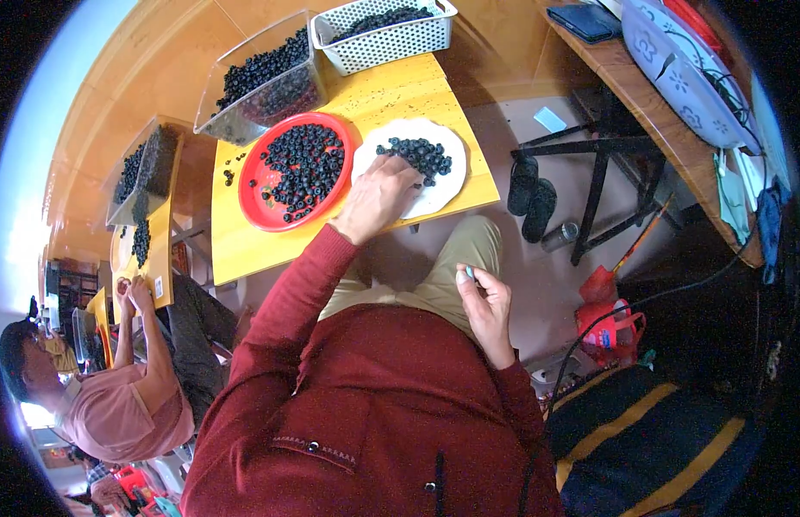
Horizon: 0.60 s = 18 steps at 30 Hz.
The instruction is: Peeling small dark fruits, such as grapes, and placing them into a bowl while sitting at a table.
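My left hand (pixel 381 196) reaches over the white plate (pixel 447 191), its curled fingers at the near-left edge of a heap of small round black pieces (pixel 424 155). Its fingertips are hidden, so what they hold is unclear. The pieces look like dark berries or beads, some with a hollow top. Over my right thigh, my right hand (pixel 488 308) is closed in a pinch, with a small pale blue-green bit (pixel 469 272) showing at the thumb and finger. Left of the white plate, a red round plate (pixel 247 191) bears many more black pieces.
Behind the plates stand a clear plastic bin (pixel 236 131) and a white perforated basket (pixel 383 57), both with black pieces. At left, a person in pink (pixel 128 396) sits at another table. A side table (pixel 650 112) and red bag (pixel 609 332) are on the right.
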Each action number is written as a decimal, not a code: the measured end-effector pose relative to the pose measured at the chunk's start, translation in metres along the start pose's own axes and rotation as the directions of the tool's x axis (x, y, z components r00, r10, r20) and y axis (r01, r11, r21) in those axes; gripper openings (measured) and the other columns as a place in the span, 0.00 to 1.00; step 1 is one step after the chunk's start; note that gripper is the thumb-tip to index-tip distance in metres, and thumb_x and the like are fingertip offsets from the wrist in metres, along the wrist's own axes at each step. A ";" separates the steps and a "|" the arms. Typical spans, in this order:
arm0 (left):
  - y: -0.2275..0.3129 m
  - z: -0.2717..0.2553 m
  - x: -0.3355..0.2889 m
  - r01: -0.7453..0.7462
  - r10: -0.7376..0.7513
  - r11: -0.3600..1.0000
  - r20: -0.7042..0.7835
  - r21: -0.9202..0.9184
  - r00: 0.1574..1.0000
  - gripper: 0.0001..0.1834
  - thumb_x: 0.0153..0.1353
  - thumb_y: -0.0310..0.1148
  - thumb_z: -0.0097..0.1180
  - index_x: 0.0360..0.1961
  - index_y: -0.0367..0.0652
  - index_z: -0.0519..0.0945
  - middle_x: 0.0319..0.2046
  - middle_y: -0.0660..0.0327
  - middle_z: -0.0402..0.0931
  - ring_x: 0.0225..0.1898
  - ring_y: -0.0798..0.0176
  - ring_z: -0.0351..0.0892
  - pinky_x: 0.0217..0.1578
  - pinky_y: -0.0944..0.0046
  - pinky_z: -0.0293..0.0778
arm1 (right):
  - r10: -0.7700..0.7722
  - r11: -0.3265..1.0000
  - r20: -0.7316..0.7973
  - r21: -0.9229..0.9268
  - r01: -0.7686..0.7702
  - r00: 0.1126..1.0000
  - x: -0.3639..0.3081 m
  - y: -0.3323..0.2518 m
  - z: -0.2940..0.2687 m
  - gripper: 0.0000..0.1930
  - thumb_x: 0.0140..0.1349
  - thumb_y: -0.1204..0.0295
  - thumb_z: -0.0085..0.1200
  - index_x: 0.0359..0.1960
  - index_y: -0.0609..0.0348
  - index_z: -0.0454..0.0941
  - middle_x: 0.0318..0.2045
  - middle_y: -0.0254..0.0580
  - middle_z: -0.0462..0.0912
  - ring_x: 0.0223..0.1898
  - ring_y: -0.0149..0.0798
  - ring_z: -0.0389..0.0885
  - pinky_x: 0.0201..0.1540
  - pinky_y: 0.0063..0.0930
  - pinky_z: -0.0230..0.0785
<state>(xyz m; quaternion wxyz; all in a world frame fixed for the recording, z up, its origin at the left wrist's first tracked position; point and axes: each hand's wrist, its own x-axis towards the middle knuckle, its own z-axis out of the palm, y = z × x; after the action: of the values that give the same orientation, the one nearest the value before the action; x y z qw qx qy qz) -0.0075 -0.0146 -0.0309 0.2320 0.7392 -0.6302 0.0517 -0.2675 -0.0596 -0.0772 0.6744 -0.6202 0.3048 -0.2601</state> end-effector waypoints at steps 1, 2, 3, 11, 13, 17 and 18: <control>0.002 -0.002 -0.001 -0.001 0.001 1.000 -0.008 0.005 1.000 0.10 0.53 0.30 0.62 0.37 0.43 0.83 0.36 0.56 0.78 0.41 0.49 0.77 0.42 0.52 0.76 | 0.006 1.000 -0.002 0.011 -0.006 1.000 0.000 0.000 0.000 0.15 0.68 0.66 0.57 0.43 0.70 0.82 0.29 0.29 0.81 0.33 0.21 0.72 0.36 0.19 0.67; 0.003 -0.004 -0.003 -0.002 0.002 1.000 -0.017 0.010 1.000 0.09 0.53 0.29 0.62 0.37 0.43 0.83 0.36 0.55 0.78 0.40 0.48 0.78 0.41 0.52 0.77 | 0.012 1.000 -0.004 0.022 -0.012 1.000 0.001 -0.001 0.000 0.15 0.68 0.66 0.57 0.43 0.70 0.82 0.29 0.28 0.80 0.33 0.21 0.72 0.36 0.19 0.67; 0.004 -0.006 -0.005 -0.002 0.002 1.000 -0.017 0.010 1.000 0.09 0.53 0.29 0.62 0.37 0.43 0.83 0.36 0.55 0.78 0.40 0.48 0.78 0.41 0.52 0.77 | 0.013 1.000 -0.004 0.022 -0.013 1.000 0.001 0.000 0.001 0.15 0.68 0.66 0.57 0.43 0.70 0.82 0.29 0.28 0.80 0.33 0.21 0.72 0.36 0.19 0.67; 0.015 -0.013 -0.027 0.344 -0.389 0.499 0.149 -0.795 0.909 0.10 0.63 0.25 0.61 0.46 0.36 0.82 0.33 0.59 0.84 0.33 0.69 0.81 0.36 0.67 0.77 | -0.014 1.000 0.029 0.022 0.013 0.999 0.014 -0.012 0.005 0.13 0.68 0.69 0.56 0.44 0.70 0.81 0.28 0.26 0.78 0.31 0.20 0.69 0.34 0.17 0.65; 0.019 -0.014 -0.033 0.322 -0.411 0.325 0.174 -0.889 0.895 0.10 0.63 0.24 0.60 0.46 0.35 0.82 0.33 0.59 0.84 0.33 0.70 0.81 0.37 0.67 0.77 | -0.027 1.000 0.039 0.017 0.027 0.999 0.020 -0.022 0.008 0.13 0.68 0.69 0.56 0.44 0.70 0.81 0.27 0.25 0.77 0.30 0.19 0.69 0.33 0.17 0.64; 0.028 -0.015 -0.046 0.275 -0.420 0.002 0.249 -0.961 0.873 0.11 0.63 0.22 0.60 0.47 0.35 0.82 0.33 0.58 0.84 0.35 0.68 0.83 0.41 0.68 0.78 | -0.028 0.997 0.073 0.068 0.023 0.997 0.034 -0.046 0.019 0.13 0.68 0.69 0.56 0.45 0.68 0.82 0.26 0.22 0.76 0.29 0.17 0.67 0.31 0.15 0.61; 0.029 -0.013 -0.050 0.256 -0.406 -0.029 0.245 -0.966 0.880 0.12 0.62 0.23 0.62 0.47 0.36 0.82 0.35 0.59 0.84 0.36 0.68 0.83 0.42 0.68 0.79 | -0.064 0.992 0.067 0.114 0.056 0.996 0.038 -0.049 0.025 0.13 0.68 0.68 0.57 0.45 0.67 0.82 0.27 0.23 0.76 0.28 0.17 0.67 0.30 0.14 0.60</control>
<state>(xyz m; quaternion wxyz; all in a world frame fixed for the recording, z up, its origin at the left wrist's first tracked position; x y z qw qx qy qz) -0.0421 0.0332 -0.0297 0.7086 0.5036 -0.2837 -0.4047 -0.2219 -0.0755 -0.0303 0.7103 -0.5992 0.2469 -0.2748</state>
